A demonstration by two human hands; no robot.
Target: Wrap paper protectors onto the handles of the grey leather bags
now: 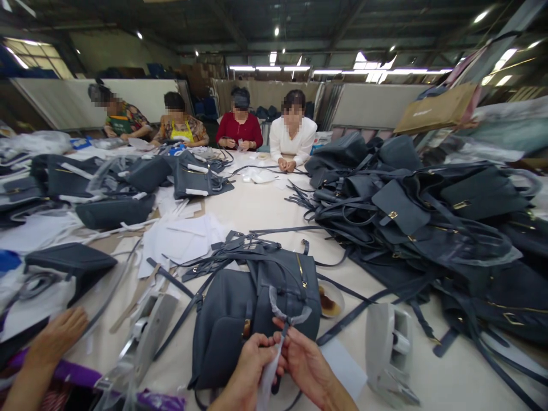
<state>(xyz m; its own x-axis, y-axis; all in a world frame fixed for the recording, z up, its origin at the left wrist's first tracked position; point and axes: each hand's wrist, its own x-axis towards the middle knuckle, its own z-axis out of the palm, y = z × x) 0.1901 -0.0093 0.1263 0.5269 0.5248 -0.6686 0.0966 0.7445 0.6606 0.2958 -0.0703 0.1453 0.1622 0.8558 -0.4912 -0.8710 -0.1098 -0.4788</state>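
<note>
A dark blue-grey backpack [222, 311] with gold zips lies on the table in front of me. My left hand [253, 362] is closed, pinching a translucent white wrapping strip [268, 374] that hangs down over the bag. Close beside it, my right hand [306, 359] is closed with its fingertips on a narrow dark strap [283, 332], where the strip meets it. Just above the fingers, a looped carry handle [280, 311] is partly covered in similar translucent wrap. The fingertips overlap, so the exact grip is partly hidden.
Tape dispensers stand at right [389, 351] and left [148, 331]. A bag pile [411, 228] fills the right side; wrapped bags [111, 177] and white paper sheets [177, 242] lie left. A co-worker's hand [60, 337] rests at lower left. Several people sit across the table.
</note>
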